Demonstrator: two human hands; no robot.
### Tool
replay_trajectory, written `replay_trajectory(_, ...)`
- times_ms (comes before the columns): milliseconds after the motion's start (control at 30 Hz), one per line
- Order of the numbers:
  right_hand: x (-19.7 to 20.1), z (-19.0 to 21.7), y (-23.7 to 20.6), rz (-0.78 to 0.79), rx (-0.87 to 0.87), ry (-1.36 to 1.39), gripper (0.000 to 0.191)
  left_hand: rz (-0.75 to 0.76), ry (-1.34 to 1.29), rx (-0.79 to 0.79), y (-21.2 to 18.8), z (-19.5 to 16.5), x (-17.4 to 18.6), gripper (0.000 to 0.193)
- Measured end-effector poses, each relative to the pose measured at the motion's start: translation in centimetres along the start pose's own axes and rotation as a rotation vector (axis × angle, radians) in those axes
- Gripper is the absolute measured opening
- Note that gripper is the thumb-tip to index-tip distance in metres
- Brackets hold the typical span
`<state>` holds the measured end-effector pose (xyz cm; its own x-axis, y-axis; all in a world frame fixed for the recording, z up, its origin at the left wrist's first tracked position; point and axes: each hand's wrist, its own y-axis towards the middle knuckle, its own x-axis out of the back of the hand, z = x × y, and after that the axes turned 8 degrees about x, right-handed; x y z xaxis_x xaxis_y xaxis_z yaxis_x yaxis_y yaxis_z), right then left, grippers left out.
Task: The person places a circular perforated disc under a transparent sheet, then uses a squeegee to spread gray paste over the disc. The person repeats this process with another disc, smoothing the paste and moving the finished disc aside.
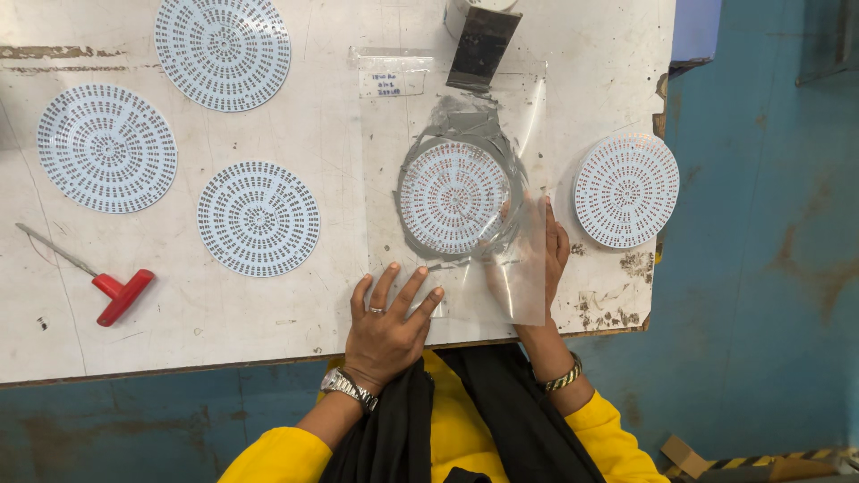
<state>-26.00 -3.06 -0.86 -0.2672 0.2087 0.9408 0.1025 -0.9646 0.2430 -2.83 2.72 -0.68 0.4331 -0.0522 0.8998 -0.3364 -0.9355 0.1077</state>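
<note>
the round circuit board (454,198) sits under a clear plastic stencil sheet (447,116), ringed by grey paste smear, just beyond my fingertips on both sides. my left hand (386,324) lies flat with its fingers spread wide, tips pressing the near edge of the sheet, gripping nothing. my right hand (548,255) is partly behind the sheet's lifted near-right corner; its fingers look loosely extended against the film, but i cannot tell whether they pinch it or only prop it. to do this well, i judge the left fingers should hold the near edge pinned so the sheet does not slide over the board, while the right peels or lowers the corner slowly and evenly, so the paste pattern does not smear. past the fingertips, beyond the board, a dark squeegee block (481,43) rests on the far end of the sheet. right of my right fingers another round board (626,190) lies near the table edge. well to the left of my left fingers lie three more round boards, the nearest (258,218), one further left (106,148) and one at the far side (222,52), and a red t-handled tool (114,292) on the worn white table (224,322).
</note>
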Motion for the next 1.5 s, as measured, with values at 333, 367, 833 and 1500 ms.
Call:
replay_trajectory(333, 0.8, 0.4, 0.2, -0.013, 0.027, 0.056, 0.062, -0.009, -0.018, 0.003, 0.3, 0.0, 0.4, 0.041)
replay_trajectory(367, 0.9, 0.4, 0.2, -0.03, 0.011, 0.088, 0.063, -0.006, -0.018, 0.003, 0.4, -0.1, 0.4, 0.042)
replay_trajectory(833, 1.2, 1.1, 0.9, 0.023, 0.024, -0.001, 0.057, 0.007, -0.02, 0.013, 0.3, -0.1, 0.5, 0.041)
replay_trajectory(1500, 1.3, 0.5, 0.6, 0.04, 0.034, 0.098, 0.061, 0.018, -0.015, 0.011, 0.1, 0.0, 0.2, 0.041)
